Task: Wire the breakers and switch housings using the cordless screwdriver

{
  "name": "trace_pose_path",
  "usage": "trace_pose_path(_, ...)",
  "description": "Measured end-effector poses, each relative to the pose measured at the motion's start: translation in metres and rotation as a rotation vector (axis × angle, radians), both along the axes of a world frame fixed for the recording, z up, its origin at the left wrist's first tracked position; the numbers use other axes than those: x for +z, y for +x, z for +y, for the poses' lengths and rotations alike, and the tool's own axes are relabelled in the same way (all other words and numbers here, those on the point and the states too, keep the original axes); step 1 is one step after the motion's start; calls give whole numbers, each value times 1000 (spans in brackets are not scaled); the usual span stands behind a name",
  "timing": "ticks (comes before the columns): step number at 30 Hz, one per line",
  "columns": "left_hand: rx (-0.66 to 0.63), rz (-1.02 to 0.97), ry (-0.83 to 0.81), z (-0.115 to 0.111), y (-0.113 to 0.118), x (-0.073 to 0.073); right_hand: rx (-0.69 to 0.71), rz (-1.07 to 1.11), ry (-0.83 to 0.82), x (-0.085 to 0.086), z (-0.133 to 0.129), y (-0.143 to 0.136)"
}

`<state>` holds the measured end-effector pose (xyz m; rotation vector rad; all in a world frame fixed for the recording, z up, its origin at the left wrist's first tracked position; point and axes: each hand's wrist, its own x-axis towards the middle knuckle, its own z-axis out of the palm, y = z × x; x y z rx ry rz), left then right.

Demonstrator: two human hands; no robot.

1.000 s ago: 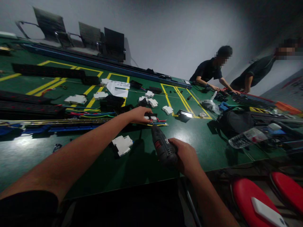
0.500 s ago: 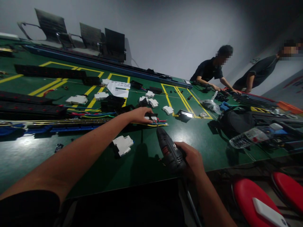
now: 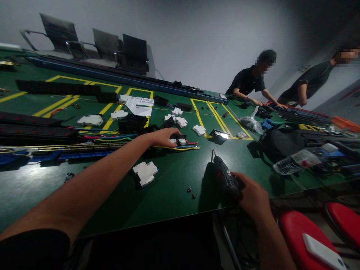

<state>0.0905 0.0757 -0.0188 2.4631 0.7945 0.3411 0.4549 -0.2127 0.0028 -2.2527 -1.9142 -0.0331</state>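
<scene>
Drill [image 3: 225,176], partly hidden in clasping right hand [image 3: 254,194], long axis pointing forward-left, half-covered white block [image 3: 182,142] pinched in left hand [image 3: 168,137]

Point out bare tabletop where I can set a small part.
The green tabletop is bare between the near white module and the small metal pieces, and between the drill and clear bottle. It is crowded around the left hand, with wires and more white modules.

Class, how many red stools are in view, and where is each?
2. One stool, right of the right hand, bears a white object; another stands farther right, cut off by the picture's edge. The table may hide more.
</scene>
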Motion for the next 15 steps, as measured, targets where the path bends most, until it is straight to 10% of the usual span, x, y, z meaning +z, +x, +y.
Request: trace_pose_path(15,74,50,58,-18,1,9,148,-38,-184,5,26,42)
